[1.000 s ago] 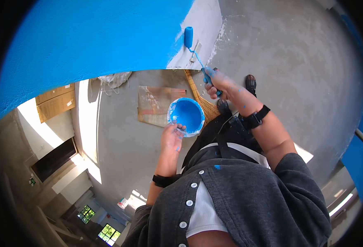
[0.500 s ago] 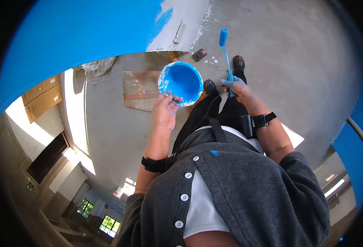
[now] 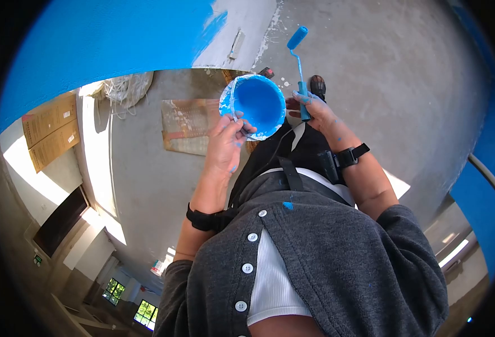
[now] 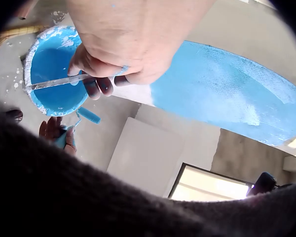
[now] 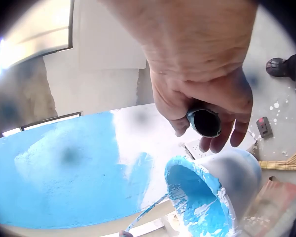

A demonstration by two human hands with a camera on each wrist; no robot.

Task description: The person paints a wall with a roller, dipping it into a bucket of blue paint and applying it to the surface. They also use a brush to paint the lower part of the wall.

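Note:
My left hand (image 3: 225, 140) grips the wire handle (image 4: 54, 83) of a paint bucket (image 3: 225, 103), its fingers curled at the rim. Blue paint coats the bucket's inside, and white crust covers the rim. The bucket hangs before my legs, tilted so its mouth shows in the head view. In my right hand (image 3: 321, 115) is a small paint roller (image 3: 298, 37), held by its blue grip with the sleeve pointing up and away. The hollow end of that grip (image 5: 205, 123) shows in the right wrist view. The roller is clear of the wall, right of the bucket.
A part-blue, part-white wall (image 3: 135, 39) with a socket plate (image 3: 236, 45) runs ahead. A straw broom (image 5: 286, 162), a paint-spotted sheet (image 3: 186, 126) and a small dark box (image 5: 264, 127) are on the floor. Cartons (image 3: 51, 129) stand at left.
The roller has come off the wall, moved right and back toward my body, and its sleeve now tilts. The bucket has risen and shifted closer to my right hand.

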